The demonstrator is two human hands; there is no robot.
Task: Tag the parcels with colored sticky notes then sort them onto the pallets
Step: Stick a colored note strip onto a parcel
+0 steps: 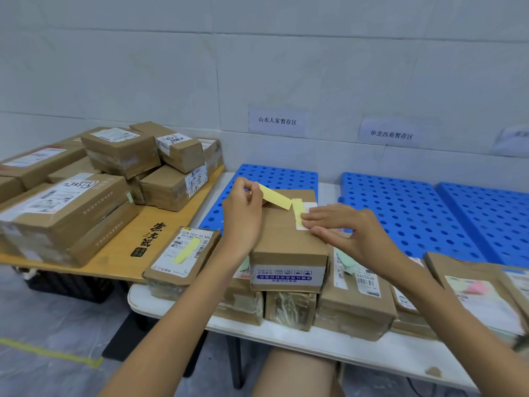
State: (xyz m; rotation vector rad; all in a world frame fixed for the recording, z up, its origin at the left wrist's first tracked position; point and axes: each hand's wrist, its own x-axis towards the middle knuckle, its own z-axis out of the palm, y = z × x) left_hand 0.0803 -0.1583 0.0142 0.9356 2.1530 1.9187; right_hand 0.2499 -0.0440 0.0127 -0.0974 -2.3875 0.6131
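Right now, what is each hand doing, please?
Left hand: pinches the yellow strip.
Right hand: open, pressing a yellow note onto the parcel.

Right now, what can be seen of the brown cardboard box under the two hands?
The brown cardboard box is closed and upright, stacked on taped parcels. Its front shows a blue printed band, upside down. A white label on top carries a yellow sticky note, pressed by the right hand.

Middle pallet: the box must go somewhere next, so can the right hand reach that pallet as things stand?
Probably yes. The right hand presses a yellow note onto the box, and the middle pallet lies just beside it to the right, with nothing standing between them.
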